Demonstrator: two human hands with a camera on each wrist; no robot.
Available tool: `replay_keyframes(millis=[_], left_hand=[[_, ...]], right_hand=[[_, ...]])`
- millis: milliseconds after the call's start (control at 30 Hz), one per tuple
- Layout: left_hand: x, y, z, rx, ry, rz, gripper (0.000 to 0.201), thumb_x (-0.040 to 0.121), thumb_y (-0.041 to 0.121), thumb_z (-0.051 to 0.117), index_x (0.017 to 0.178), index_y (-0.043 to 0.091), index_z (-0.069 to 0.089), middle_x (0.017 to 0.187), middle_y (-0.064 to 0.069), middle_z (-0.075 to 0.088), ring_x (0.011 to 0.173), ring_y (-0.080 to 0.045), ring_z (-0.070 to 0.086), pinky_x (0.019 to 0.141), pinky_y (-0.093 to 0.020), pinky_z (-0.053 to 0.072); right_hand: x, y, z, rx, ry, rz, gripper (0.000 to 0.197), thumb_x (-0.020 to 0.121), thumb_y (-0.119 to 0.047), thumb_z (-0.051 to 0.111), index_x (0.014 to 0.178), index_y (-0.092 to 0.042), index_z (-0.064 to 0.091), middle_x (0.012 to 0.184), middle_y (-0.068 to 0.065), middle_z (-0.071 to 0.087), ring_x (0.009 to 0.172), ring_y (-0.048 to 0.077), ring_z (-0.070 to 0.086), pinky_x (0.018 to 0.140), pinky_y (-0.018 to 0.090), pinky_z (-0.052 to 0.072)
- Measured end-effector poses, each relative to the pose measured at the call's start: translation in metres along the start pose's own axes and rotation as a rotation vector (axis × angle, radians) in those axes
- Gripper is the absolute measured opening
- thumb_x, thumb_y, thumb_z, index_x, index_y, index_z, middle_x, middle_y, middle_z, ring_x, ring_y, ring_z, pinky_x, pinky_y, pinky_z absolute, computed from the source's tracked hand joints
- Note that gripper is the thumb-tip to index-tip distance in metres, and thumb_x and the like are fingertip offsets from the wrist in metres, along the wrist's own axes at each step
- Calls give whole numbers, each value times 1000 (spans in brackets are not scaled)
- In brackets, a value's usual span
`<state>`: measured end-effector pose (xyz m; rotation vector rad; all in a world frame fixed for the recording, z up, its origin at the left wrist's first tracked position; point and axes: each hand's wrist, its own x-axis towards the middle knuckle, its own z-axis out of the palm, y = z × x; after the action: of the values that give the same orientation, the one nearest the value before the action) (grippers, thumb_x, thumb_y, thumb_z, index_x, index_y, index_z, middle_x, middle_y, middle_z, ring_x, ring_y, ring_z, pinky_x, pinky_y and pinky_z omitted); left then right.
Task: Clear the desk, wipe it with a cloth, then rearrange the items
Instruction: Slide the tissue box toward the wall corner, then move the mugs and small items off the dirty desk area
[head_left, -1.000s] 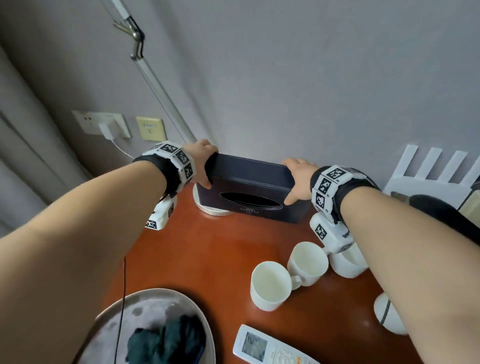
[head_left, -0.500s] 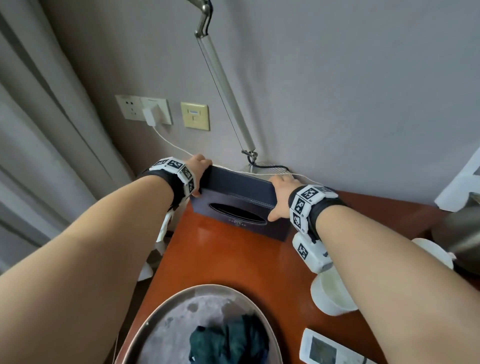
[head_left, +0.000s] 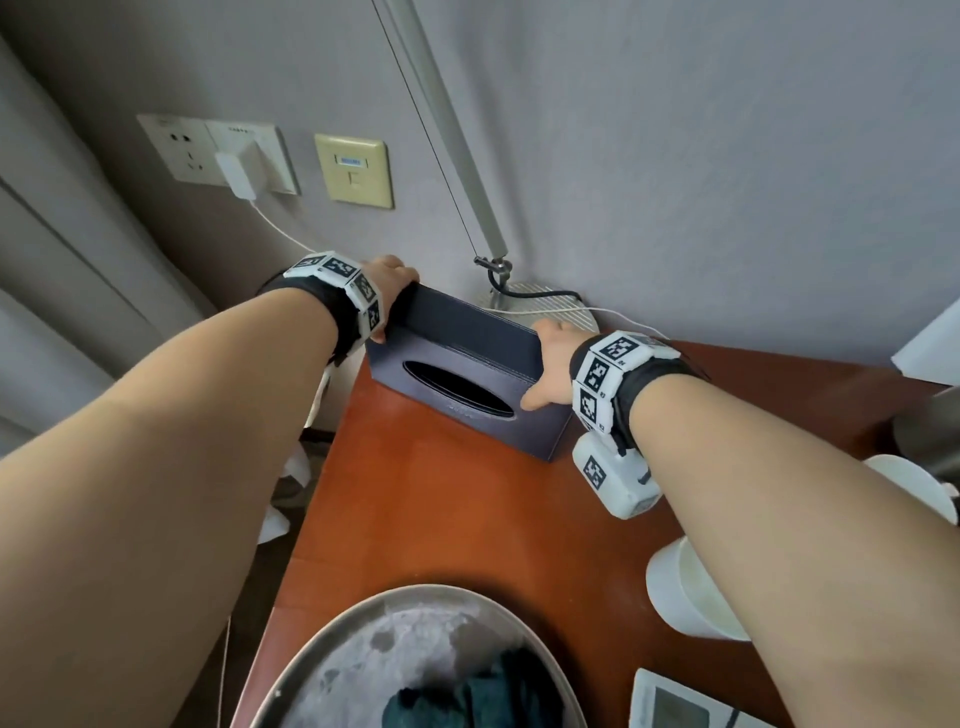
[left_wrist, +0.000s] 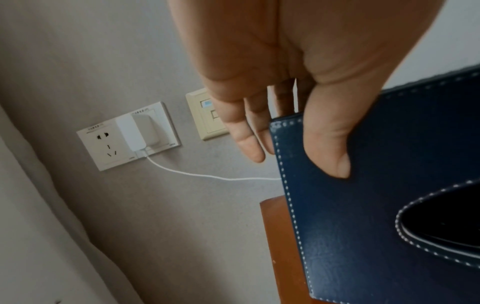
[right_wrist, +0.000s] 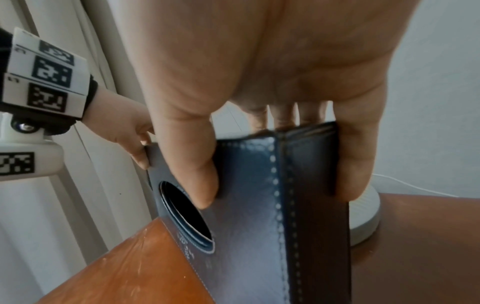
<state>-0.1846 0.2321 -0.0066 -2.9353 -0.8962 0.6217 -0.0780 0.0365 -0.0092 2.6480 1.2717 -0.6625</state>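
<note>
A dark blue leather tissue box (head_left: 462, 382) with white stitching and an oval slot stands at the far left corner of the reddish wooden desk (head_left: 441, 509). My left hand (head_left: 397, 288) grips its left end, thumb (left_wrist: 330, 144) on the front face and fingers (left_wrist: 246, 139) behind. My right hand (head_left: 553, 364) grips the right end (right_wrist: 306, 185), thumb (right_wrist: 197, 179) beside the slot and fingers wrapped round the back. A dark green cloth (head_left: 467, 699) lies on a grey round tray (head_left: 332, 670) at the near edge.
The lamp's white round base (head_left: 540, 309) and its slanted pole (head_left: 457, 150) stand right behind the box. A charger (head_left: 236, 174) with a white cable hangs from the wall socket. White cups (head_left: 685, 592) and a white remote (head_left: 675, 709) lie at the right. A curtain (head_left: 62, 312) hangs left.
Both hands have carried the tissue box leftward to the desk's far left corner, off the lamp base, which now shows behind it. My head has turned left too.
</note>
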Motion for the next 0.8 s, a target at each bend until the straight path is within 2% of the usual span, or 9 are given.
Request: replay_keyframes(millis=[167,267,367,400,500,567,700,800], left_hand=[[-7,-4,15,-19,58,-17,88,66,12,80,140,19,32,143,-3,33,121,-34,49,100,-45,44],[-13,-3,22,-44,106,-32,91,67,12,76,143,22,27,146,0,29,121,-34,49,101,-45,43],[-24,4,24,-48,94,-89,101,68,16,78,148,26,17,153,2,18,133,-32,35,109,-44,36],[-30,8,23,-66,96,-110,98,72,17,75,149,27,16,155,2,15,137,-31,29,111,-43,33],[-53,25,16,-122,127,-107,83,83,21,64,150,25,14,156,-1,10,143,-28,17,113,-44,28],[-72,42,8,-149,158,-60,80,85,26,63,149,26,15,156,-1,10,143,-27,16,113,-44,28],[-111,91,-9,-246,232,123,73,87,31,61,148,23,22,154,-2,17,140,-26,23,113,-42,28],[-135,140,-13,-322,216,284,69,88,33,60,147,22,26,151,-3,23,138,-25,26,113,-37,28]], right_hand=[[1,-6,11,-12,-18,28,81,73,-33,74,136,-12,27,133,13,39,117,33,48,89,41,44],[1,-8,14,0,3,29,87,72,-36,75,139,-13,24,137,13,38,124,32,43,98,42,43],[-6,-4,11,6,-9,11,103,72,-48,74,148,-18,11,147,11,29,135,32,34,106,45,38],[-12,-2,8,7,-10,5,104,73,-50,72,149,-21,8,150,10,25,137,32,32,108,46,36],[-35,12,-6,2,23,-6,93,80,-47,66,150,-25,9,155,9,18,141,31,23,112,43,30],[-56,25,-18,-2,53,-12,83,85,-44,61,150,-26,13,155,10,19,141,31,25,112,41,28],[-108,59,-29,-11,136,4,69,90,-38,56,148,-25,22,149,13,28,137,32,30,110,37,27],[-147,94,-23,-6,150,43,65,90,-35,57,146,-25,26,145,11,33,134,31,33,108,34,29]])
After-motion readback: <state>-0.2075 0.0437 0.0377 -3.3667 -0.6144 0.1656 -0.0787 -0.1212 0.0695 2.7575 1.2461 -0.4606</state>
